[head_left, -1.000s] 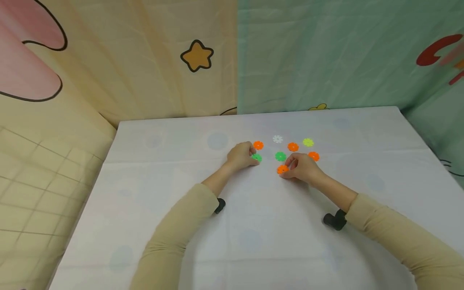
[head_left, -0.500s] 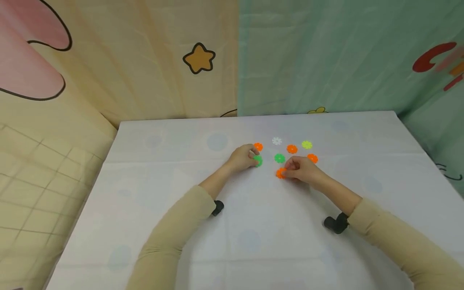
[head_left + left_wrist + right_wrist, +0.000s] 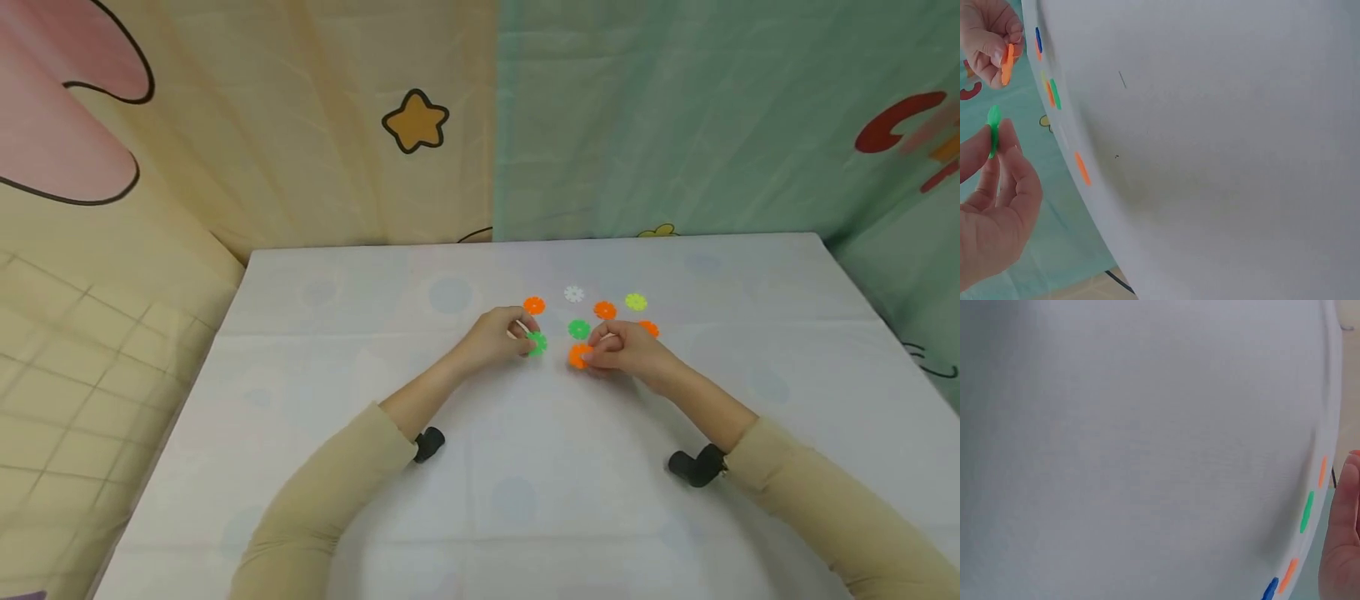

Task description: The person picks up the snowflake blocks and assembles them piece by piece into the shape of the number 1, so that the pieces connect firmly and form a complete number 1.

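My left hand (image 3: 498,337) pinches a green notched plastic disc (image 3: 537,343) between thumb and fingers. In the left wrist view that green disc (image 3: 994,131) stands on edge, raised off the table. To its right, my right hand (image 3: 633,354) pinches an orange notched disc (image 3: 579,357), tilted upright; a small gap separates the two held discs. Just behind them another green disc (image 3: 578,329) lies flat. The right wrist view shows only part of my right hand (image 3: 1341,531) at the right edge.
Behind the hands lie an orange disc (image 3: 534,305), a white disc (image 3: 573,293), a second orange disc (image 3: 605,310) and a yellow disc (image 3: 636,302). Another orange disc (image 3: 649,328) is partly hidden by the right hand. A blue disc (image 3: 1039,39) shows in the wrist views. Curtains border the white table (image 3: 465,517).
My left hand has drawn slightly nearer and turned the green disc more upright, its forearm swinging left. The right hand has tilted its orange disc up, otherwise staying nearly in place.
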`<state>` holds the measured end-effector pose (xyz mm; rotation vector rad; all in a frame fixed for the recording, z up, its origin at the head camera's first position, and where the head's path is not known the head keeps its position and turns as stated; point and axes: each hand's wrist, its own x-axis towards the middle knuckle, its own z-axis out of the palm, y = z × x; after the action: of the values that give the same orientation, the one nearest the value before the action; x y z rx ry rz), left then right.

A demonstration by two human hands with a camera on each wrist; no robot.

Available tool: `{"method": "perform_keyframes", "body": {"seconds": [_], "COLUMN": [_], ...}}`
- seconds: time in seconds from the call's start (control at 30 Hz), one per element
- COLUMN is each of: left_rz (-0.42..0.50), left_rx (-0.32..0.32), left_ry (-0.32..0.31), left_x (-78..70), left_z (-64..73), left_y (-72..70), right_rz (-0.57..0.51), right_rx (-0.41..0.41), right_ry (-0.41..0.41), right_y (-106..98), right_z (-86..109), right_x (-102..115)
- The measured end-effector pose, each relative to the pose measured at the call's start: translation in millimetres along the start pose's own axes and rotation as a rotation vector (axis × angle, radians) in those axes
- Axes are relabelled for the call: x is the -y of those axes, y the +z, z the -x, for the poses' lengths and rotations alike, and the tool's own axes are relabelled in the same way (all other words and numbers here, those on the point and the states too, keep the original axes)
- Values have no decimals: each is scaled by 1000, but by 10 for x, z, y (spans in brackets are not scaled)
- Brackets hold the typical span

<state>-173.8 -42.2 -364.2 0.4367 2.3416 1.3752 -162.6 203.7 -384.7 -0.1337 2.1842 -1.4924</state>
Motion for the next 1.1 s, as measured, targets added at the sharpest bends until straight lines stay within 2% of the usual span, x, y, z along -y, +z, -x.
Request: {"method": "perform_keyframes", "body": {"seconds": [0.13, 0.17, 0.37, 0.4, 0.67, 0.83, 1.1], "left_rz": [114, 145, 285, 300, 450, 491, 492], "left_rx": [3, 7, 29, 29, 21, 26, 28], "left_ry": [-17, -33, -133, -142, -192, -206, -210], "left_x": [-10, -46, -35, 4, 12, -6, -18], "left_z": [106, 151, 277, 276, 409, 472, 552], "left_y": [-26, -40, -60, -50, -14, -16, -49], "right_rz": [-12, 2, 37, 38, 81, 78, 89], "right_rx": [-5, -13, -55, -53, -11, 9, 29], "right_ry": [-57, -71, -161, -182, -334, -388, -443], "right_y": [31, 44, 147, 169, 347, 417, 494], "right_z": [52, 68, 152, 164, 225, 222, 197], "right_x": [78, 102, 253, 272, 357, 392, 436]}}
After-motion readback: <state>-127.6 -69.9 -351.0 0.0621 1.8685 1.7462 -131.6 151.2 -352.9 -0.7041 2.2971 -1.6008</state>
